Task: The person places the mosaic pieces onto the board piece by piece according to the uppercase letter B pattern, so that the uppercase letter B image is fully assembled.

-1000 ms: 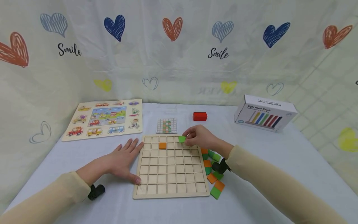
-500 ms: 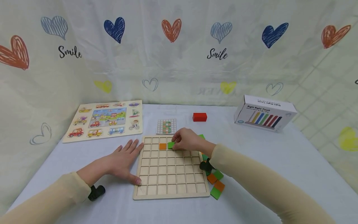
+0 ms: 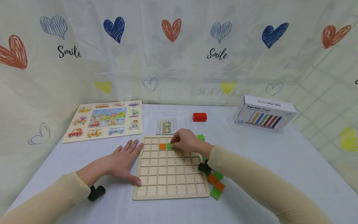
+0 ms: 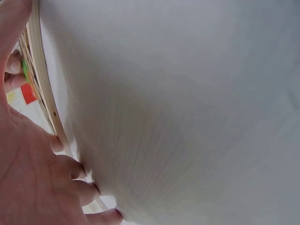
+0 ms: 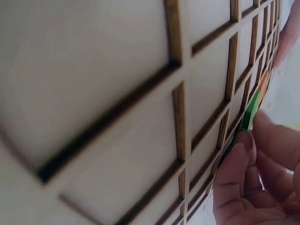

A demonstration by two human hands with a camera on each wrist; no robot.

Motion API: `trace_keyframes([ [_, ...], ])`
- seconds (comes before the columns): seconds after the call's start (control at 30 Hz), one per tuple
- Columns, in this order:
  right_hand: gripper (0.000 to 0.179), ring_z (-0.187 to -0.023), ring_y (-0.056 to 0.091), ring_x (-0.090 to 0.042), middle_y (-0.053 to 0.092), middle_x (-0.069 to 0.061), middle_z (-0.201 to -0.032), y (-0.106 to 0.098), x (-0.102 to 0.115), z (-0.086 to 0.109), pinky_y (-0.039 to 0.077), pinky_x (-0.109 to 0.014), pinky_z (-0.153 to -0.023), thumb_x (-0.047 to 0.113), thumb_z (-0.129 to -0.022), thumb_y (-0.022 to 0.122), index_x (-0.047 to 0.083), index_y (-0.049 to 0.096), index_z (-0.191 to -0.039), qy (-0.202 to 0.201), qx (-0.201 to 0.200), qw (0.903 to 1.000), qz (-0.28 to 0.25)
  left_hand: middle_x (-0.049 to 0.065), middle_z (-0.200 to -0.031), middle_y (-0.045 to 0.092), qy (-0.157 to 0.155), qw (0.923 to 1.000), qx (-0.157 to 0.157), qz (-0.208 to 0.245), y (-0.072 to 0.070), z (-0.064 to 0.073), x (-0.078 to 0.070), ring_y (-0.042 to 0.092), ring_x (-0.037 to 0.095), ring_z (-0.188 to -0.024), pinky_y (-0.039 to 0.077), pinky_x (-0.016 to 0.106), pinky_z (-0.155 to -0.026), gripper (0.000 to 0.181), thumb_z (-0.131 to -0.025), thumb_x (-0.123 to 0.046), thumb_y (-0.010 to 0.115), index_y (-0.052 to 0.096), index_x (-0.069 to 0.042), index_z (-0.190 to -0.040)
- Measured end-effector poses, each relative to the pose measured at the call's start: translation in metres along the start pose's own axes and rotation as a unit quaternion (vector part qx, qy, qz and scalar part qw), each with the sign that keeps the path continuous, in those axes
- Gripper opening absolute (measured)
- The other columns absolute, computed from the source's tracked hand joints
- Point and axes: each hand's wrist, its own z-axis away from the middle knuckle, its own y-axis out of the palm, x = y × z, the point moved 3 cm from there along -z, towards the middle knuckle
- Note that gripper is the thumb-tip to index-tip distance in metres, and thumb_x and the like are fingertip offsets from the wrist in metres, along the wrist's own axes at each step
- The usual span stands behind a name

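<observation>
My right hand pinches a green square tile between thumb and fingers. The tile is at a cell of the wooden grid board, directly right of an orange tile lying in its cell. In the right wrist view the green tile stands slightly tilted to the grid, fingertips on its near edge. Spread along the board's left side, my left hand touches the edge with its thumb and fingertips. In the left wrist view, that hand's palm lies beside the board's edge.
Loose green and orange tiles lie along the board's right side, partly hidden by my right arm. Behind the board are a printed pattern card and a red block. A picture puzzle lies back left, a white box back right.
My right hand has carried the green tile left across the board's top rows to the cell beside the orange tile, then shifted it slightly closer. The left hand has stayed put.
</observation>
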Motion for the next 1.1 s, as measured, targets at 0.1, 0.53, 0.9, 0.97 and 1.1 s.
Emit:
trace_keyframes([
  [0.1, 0.009, -0.083, 0.063, -0.014, 0.074, -0.002, -0.091, 0.001, 0.002, -0.001, 0.055, -0.027, -0.079, 0.012, -0.091, 0.078, 0.006, 0.077, -0.098, 0.002, -0.008, 0.9999, 0.007, 0.028, -0.17, 0.002, 0.0, 1.0, -0.001, 0.001, 0.0, 0.0, 0.0, 0.001, 0.052, -0.156, 0.01, 0.076, -0.119, 0.139, -0.068, -0.078, 0.077, 0.01, -0.001, -0.163],
  [0.53, 0.017, -0.094, 0.067, -0.015, 0.077, -0.004, -0.105, -0.008, -0.004, 0.003, 0.057, -0.029, -0.085, 0.01, -0.095, 0.072, 0.007, 0.078, -0.111, -0.027, 0.003, 0.9994, 0.023, 0.029, -0.17, 0.003, 0.002, 1.0, -0.004, 0.001, 0.0, 0.001, 0.0, 0.002, 0.053, -0.156, 0.01, 0.077, -0.118, 0.139, -0.068, -0.078, 0.077, 0.011, 0.0, -0.163],
  [0.9, 0.022, -0.096, 0.067, -0.023, 0.075, -0.011, -0.109, -0.058, -0.051, 0.023, 0.058, -0.037, -0.088, 0.01, -0.099, 0.066, 0.001, 0.074, -0.117, -0.001, -0.063, 0.998, 0.004, 0.028, -0.17, 0.002, 0.002, 1.0, -0.005, -0.005, -0.001, -0.003, 0.003, 0.0, 0.052, -0.157, 0.009, 0.077, -0.118, 0.14, -0.068, -0.08, 0.075, 0.01, -0.001, -0.163],
  [0.97, 0.022, -0.097, 0.066, -0.024, 0.074, -0.012, -0.11, -0.063, -0.063, 0.024, 0.057, -0.038, -0.09, 0.011, -0.099, 0.066, 0.002, 0.074, -0.117, 0.014, -0.072, 0.9972, 0.016, 0.028, -0.17, 0.002, 0.003, 1.0, -0.005, -0.003, -0.001, -0.002, 0.003, 0.001, 0.052, -0.156, 0.009, 0.077, -0.118, 0.14, -0.068, -0.08, 0.076, 0.011, 0.0, -0.163],
  [1.1, 0.022, -0.099, 0.064, -0.025, 0.073, -0.014, -0.111, -0.068, -0.082, 0.026, 0.056, -0.04, -0.093, 0.01, -0.099, 0.066, 0.001, 0.074, -0.118, 0.038, -0.077, 0.9956, 0.038, 0.029, -0.17, 0.003, 0.006, 1.0, -0.006, 0.001, 0.0, 0.0, 0.003, 0.001, 0.053, -0.156, 0.01, 0.077, -0.118, 0.14, -0.068, -0.079, 0.076, 0.011, 0.0, -0.163],
])
